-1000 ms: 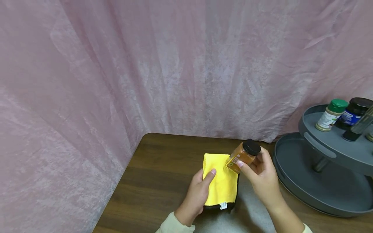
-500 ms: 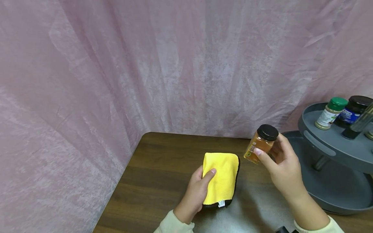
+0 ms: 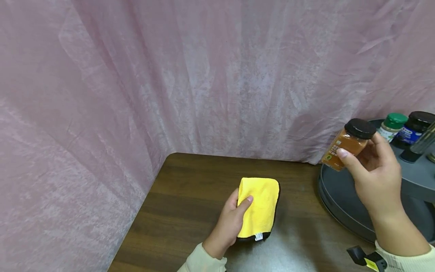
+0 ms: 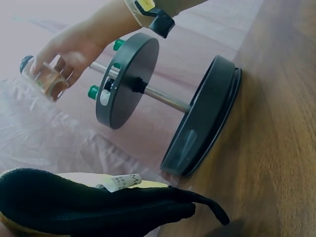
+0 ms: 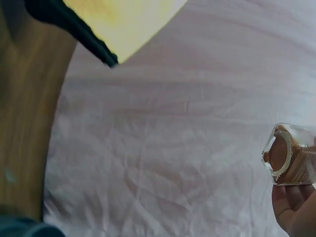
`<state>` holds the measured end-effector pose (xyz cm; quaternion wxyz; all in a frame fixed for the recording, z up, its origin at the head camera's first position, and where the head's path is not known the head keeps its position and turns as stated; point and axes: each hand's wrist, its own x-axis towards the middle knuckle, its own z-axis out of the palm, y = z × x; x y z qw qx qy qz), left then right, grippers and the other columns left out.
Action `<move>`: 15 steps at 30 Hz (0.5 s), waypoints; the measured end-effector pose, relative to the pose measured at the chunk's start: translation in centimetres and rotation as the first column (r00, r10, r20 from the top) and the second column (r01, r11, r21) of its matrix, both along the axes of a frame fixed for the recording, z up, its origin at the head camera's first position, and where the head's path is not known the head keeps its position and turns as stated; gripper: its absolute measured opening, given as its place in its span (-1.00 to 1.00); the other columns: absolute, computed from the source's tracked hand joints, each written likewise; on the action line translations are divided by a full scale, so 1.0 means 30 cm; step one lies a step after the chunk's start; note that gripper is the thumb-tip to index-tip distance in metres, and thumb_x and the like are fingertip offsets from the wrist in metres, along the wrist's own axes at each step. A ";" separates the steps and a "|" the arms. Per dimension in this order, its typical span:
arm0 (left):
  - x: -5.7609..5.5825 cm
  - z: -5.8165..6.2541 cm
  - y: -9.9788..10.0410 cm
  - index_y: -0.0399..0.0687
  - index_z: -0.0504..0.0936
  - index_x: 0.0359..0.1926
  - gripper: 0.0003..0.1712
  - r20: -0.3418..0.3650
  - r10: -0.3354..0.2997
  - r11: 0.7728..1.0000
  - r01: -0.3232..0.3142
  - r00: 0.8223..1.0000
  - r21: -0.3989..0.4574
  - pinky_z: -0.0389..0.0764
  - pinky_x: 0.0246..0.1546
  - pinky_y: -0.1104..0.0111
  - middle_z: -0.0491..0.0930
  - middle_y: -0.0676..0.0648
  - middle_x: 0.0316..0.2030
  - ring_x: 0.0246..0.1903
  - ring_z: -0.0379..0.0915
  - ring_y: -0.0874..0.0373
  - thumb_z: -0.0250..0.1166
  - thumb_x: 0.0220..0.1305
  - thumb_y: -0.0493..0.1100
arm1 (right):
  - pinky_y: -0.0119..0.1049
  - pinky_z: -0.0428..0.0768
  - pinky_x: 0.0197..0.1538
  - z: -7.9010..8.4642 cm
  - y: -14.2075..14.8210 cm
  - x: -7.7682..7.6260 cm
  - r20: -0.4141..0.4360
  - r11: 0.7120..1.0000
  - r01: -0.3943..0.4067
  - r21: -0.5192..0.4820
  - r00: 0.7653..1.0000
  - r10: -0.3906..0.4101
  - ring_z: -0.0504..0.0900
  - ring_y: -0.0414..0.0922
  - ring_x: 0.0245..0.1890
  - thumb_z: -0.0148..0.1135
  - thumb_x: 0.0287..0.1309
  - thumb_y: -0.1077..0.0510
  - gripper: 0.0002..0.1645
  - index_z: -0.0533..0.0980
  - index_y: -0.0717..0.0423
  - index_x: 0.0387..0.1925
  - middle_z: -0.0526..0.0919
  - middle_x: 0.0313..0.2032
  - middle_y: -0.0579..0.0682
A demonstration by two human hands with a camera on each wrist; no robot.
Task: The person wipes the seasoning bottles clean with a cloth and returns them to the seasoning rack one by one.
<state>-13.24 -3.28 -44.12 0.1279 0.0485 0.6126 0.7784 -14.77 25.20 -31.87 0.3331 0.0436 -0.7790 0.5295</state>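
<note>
My left hand [image 3: 227, 223] grips a folded yellow cloth [image 3: 259, 206] with black edging and a small white tag, thumb on top, above the table. My right hand [image 3: 380, 175] holds a spice jar [image 3: 348, 145] of orange-brown powder with a black lid, tilted, in the air in front of the rack's upper tier. In the left wrist view the jar [image 4: 47, 81] hangs beyond the upper tier, apart from it. The right wrist view shows the clear base of the jar [image 5: 281, 154] and part of the cloth [image 5: 126, 27].
A grey two-tier round rack [image 3: 343, 200] stands at the table's right. Its upper tier carries a green-capped bottle [image 3: 394, 122], a black-lidded jar [image 3: 412, 130] with a blue label and a glass bottle [image 3: 419, 145]. A pink curtain [image 3: 217, 83] hangs behind the wooden table [image 3: 183, 196].
My right hand has carried the spice jar away from the cloth, rightward and up, to the rack's upper tier. The left hand with the cloth has barely moved.
</note>
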 end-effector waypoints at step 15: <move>-0.011 0.005 -0.004 -0.07 0.43 0.29 -0.58 -0.023 0.016 1.000 -0.017 1.000 -0.025 0.70 -0.11 0.23 0.63 -0.23 0.03 -0.11 0.67 0.05 0.15 0.49 -0.10 | -0.60 0.52 0.09 0.032 0.155 -0.022 -0.143 0.986 -0.004 -0.164 0.990 -0.020 0.59 -0.22 0.08 0.21 0.23 0.47 -0.35 0.40 0.19 0.35 0.58 0.11 -0.03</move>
